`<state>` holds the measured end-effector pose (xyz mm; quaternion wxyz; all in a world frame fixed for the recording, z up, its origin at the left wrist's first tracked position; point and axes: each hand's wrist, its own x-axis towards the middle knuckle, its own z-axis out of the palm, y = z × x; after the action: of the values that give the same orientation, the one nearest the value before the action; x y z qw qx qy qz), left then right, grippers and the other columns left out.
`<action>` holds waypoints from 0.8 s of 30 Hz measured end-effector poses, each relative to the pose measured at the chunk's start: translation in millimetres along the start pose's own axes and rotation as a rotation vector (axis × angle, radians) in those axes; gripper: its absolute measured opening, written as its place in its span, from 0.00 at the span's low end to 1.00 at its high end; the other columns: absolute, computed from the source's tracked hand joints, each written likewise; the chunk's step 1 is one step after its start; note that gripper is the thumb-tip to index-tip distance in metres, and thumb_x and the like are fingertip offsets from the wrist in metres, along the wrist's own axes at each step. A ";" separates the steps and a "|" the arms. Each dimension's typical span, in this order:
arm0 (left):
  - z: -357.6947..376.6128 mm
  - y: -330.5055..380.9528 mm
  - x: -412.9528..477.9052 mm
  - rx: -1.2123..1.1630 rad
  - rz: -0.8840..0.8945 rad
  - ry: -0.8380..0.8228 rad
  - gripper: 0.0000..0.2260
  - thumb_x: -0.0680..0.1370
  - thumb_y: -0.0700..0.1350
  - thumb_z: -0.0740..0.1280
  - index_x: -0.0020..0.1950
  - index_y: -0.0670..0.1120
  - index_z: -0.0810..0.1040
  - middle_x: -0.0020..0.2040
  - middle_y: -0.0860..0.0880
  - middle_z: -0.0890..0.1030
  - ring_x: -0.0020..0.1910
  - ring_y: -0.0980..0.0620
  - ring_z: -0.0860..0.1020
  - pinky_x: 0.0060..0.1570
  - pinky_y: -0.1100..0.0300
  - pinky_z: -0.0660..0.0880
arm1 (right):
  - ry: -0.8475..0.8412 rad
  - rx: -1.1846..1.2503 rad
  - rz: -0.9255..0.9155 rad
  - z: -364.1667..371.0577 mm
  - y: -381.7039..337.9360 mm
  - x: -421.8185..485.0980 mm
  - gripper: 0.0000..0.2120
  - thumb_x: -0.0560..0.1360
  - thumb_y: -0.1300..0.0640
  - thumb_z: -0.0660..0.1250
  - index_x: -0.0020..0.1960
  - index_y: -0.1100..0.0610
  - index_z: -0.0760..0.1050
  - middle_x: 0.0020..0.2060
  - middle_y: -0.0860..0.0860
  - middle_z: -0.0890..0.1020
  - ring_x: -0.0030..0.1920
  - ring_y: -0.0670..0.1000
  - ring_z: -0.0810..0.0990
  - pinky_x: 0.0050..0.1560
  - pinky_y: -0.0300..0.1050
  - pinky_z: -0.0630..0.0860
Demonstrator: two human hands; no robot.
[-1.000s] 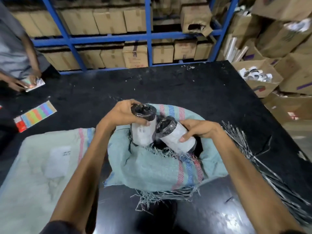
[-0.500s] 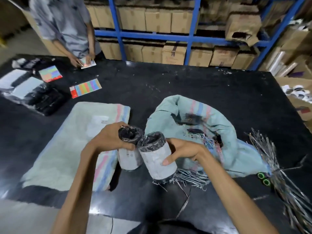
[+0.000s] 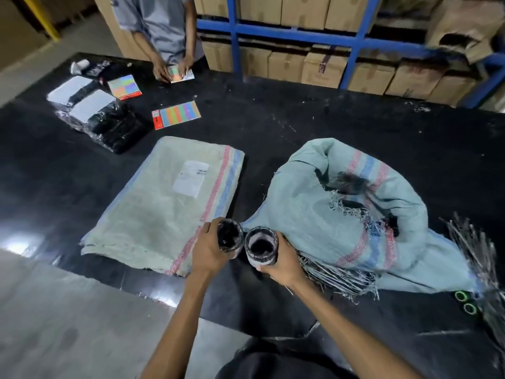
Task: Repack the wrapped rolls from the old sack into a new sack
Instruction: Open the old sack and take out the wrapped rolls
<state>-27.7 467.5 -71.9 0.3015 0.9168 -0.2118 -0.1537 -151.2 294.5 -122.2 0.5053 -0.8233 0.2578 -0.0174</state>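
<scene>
- Above the black table (image 3: pixel 273 119), the left hand (image 3: pixel 207 251) curls round the left roll (image 3: pixel 230 236), the right hand (image 3: pixel 284 265) round the right roll (image 3: pixel 261 246): white sides, glossy black tops.
- Crumpled old sack (image 3: pixel 314 214) at 2 o'clock, flat new sack (image 3: pixel 164 209) at 10.

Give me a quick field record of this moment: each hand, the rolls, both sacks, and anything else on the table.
left hand: grips left roll, its end facing the camera
right hand: grips right roll, side by side with the other
old sack: crumpled at right, frayed mouth open
new sack: lying flat at left, white label up
other: colour cards, plastic-wrapped bundle, second person at far edge
</scene>
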 end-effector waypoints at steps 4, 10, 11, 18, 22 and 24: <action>1.0 5.7 5.2 0.012 -0.031 0.003 0.37 0.62 0.46 0.82 0.69 0.49 0.71 0.61 0.45 0.76 0.55 0.42 0.79 0.47 0.56 0.75 | -0.008 -0.032 0.019 -3.4 -1.3 7.7 0.47 0.55 0.47 0.83 0.71 0.50 0.69 0.64 0.44 0.78 0.64 0.44 0.76 0.65 0.36 0.70; -11.3 22.4 22.3 0.209 -0.124 -0.223 0.48 0.59 0.44 0.81 0.75 0.48 0.61 0.64 0.42 0.69 0.63 0.39 0.71 0.54 0.47 0.76 | -0.057 -0.185 0.065 -12.0 -11.4 -2.8 0.52 0.56 0.53 0.83 0.75 0.49 0.62 0.68 0.49 0.76 0.68 0.51 0.75 0.68 0.44 0.72; -14.4 30.2 26.3 0.252 -0.124 -0.251 0.50 0.61 0.45 0.81 0.77 0.47 0.58 0.66 0.42 0.67 0.66 0.39 0.68 0.57 0.47 0.75 | -0.063 -0.256 0.056 -22.2 -17.3 -7.7 0.50 0.58 0.53 0.82 0.75 0.50 0.63 0.67 0.51 0.77 0.68 0.52 0.76 0.67 0.46 0.73; -28.7 148.7 67.4 0.194 0.234 -0.252 0.30 0.74 0.47 0.73 0.75 0.49 0.69 0.67 0.45 0.73 0.68 0.44 0.71 0.62 0.48 0.73 | 0.006 -0.100 0.076 -171.1 -82.1 -17.6 0.12 0.76 0.59 0.72 0.59 0.51 0.80 0.44 0.47 0.87 0.40 0.45 0.86 0.48 0.47 0.83; 10.8 226.3 102.4 0.069 0.532 -0.234 0.14 0.80 0.43 0.66 0.66 0.46 0.79 0.62 0.47 0.80 0.62 0.47 0.76 0.62 0.51 0.73 | 0.432 -0.326 0.028 -249.1 -63.3 4.4 0.13 0.77 0.62 0.65 0.56 0.49 0.81 0.43 0.43 0.86 0.40 0.42 0.82 0.46 0.39 0.78; 43.7 254.0 119.8 0.017 0.586 -0.285 0.11 0.81 0.39 0.62 0.58 0.42 0.83 0.56 0.45 0.84 0.56 0.45 0.80 0.58 0.50 0.75 | 0.465 -0.342 0.101 -267.9 -29.6 19.2 0.17 0.74 0.67 0.62 0.56 0.52 0.82 0.46 0.47 0.87 0.43 0.47 0.83 0.51 0.40 0.79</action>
<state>-17.3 203.5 32.9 0.2925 0.7885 -0.5082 -0.1853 -200.0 76.0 29.2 0.2868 -0.8566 0.4064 -0.1368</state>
